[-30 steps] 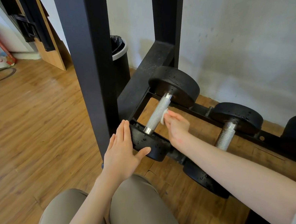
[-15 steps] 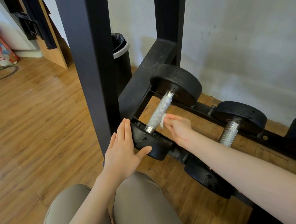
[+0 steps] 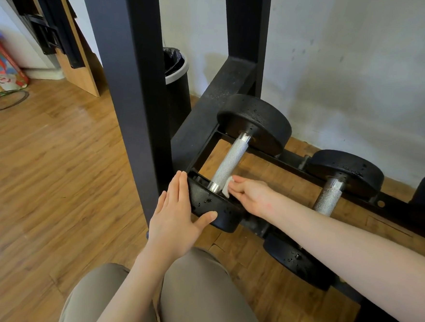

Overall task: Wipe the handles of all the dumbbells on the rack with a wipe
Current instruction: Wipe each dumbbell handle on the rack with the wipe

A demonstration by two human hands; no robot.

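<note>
- Since the earlier frame, right hand (image 3: 250, 195) and wipe (image 3: 227, 188) have slid down the handle (image 3: 227, 165) to its near end.
- Left hand (image 3: 177, 216), fingers straight and together, rests against the near weight head (image 3: 213, 208).
- Right hand pinches the wipe against the handle.
- Second dumbbell (image 3: 329, 196) sits on the rack (image 3: 292, 159), to the right.
- Bin (image 3: 176, 83) stands behind the post.

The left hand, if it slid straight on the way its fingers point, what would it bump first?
Probably the black rack post. The left hand lies flat against the near dumbbell weight, fingers pointing up beside the post; depth is hard to judge.
</note>
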